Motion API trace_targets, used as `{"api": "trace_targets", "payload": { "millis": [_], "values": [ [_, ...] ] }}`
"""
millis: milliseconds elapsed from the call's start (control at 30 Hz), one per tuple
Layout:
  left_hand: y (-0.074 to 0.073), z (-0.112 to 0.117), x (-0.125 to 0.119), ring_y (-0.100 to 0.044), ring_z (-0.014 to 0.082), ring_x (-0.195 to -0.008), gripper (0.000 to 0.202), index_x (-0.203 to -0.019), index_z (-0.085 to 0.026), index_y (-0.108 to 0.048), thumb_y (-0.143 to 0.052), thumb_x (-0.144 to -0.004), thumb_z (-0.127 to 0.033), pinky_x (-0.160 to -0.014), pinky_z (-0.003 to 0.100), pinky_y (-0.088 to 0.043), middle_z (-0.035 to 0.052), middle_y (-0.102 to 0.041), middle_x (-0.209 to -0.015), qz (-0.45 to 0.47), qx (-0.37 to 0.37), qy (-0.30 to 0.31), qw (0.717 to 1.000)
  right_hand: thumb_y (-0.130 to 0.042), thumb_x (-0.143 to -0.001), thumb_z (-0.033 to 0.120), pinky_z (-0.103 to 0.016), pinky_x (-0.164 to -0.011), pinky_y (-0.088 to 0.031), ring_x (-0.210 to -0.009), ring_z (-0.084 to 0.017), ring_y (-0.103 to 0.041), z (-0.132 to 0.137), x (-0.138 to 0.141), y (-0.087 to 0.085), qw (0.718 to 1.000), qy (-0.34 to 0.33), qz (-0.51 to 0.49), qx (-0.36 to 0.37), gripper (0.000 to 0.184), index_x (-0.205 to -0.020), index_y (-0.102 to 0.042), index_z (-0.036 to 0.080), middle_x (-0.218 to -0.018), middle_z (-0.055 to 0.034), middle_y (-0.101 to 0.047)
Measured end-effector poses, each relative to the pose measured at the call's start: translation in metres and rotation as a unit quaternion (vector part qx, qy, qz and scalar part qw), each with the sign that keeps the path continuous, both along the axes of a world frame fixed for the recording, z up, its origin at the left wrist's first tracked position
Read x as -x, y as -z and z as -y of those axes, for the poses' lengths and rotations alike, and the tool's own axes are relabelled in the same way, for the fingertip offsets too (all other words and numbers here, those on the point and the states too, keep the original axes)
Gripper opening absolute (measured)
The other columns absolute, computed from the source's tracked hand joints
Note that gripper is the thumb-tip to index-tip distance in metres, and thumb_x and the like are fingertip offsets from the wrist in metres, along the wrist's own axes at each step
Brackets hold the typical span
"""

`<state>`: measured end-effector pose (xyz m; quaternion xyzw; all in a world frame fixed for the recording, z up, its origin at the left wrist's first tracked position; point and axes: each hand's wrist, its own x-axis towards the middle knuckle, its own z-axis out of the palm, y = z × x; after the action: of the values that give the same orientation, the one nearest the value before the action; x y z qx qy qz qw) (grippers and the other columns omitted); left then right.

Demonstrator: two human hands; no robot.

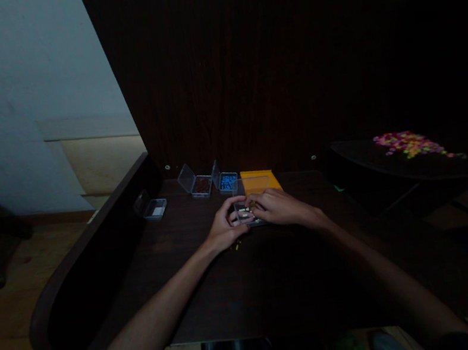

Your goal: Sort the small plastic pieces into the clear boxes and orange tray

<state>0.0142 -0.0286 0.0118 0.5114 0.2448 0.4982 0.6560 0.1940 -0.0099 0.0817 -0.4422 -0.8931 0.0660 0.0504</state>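
Note:
Both my hands meet over a small clear plastic box (244, 213) on the dark wooden table (217, 286). My left hand (223, 227) curls around the box's left side, fingers closed on it. My right hand (279, 205) rests on its right side with fingertips pinched at the box; whatever they pinch is too small to name. A few tiny yellow bits (236, 247) lie on the table just below my left hand.
Behind the hands lie an orange flat box (261, 180), an open clear box of blue pieces (227, 181), one of brown pieces (201, 185) and one with white contents (155, 208). A pile of bright coloured beads (409, 143) sits on a dark tray, right.

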Motion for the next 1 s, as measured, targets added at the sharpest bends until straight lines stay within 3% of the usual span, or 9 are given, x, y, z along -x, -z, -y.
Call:
{"api": "trace_targets", "payload": {
  "millis": [233, 667, 1000],
  "values": [
    [0.0038, -0.0023, -0.0006, -0.065, 0.0150, -0.093, 0.065, -0.113, -0.019, -0.053, -0.072, -0.053, -0.003, -0.085, 0.028, -0.054, 0.0036, -0.060, -0.111, 0.011, -0.016, 0.007, 1.000, -0.050, -0.094, 0.030, -0.025, -0.068, -0.037, -0.075, -0.017, -0.061, 0.0023, 0.0049, -0.0014, 1.000, -0.007, -0.012, -0.003, 0.028, -0.115, -0.065, 0.019, -0.083, -0.0045, -0.069],
    [0.0041, -0.0008, -0.0008, -0.066, 0.0154, -0.091, 0.067, -0.115, -0.019, -0.053, -0.075, -0.053, -0.004, -0.083, 0.029, -0.054, 0.0049, -0.060, -0.111, 0.003, -0.007, -0.002, 1.000, -0.052, -0.093, 0.045, -0.024, -0.062, -0.033, -0.071, -0.017, -0.061, -0.0036, 0.0030, 0.0028, 0.999, -0.021, -0.020, 0.015, 0.034, -0.105, -0.071, 0.019, -0.080, -0.0058, -0.070],
    [0.0007, -0.0002, -0.0013, -0.067, 0.0148, -0.088, 0.068, -0.115, -0.019, -0.052, -0.074, -0.053, -0.003, -0.077, 0.023, -0.054, 0.0050, -0.061, -0.110, 0.005, -0.005, -0.004, 1.000, -0.059, -0.090, 0.037, -0.023, -0.060, -0.030, -0.065, -0.014, -0.052, -0.0062, 0.0062, 0.0035, 0.998, -0.035, -0.046, 0.033, 0.024, -0.100, -0.071, 0.019, -0.072, -0.0017, -0.062]
  ]
}}
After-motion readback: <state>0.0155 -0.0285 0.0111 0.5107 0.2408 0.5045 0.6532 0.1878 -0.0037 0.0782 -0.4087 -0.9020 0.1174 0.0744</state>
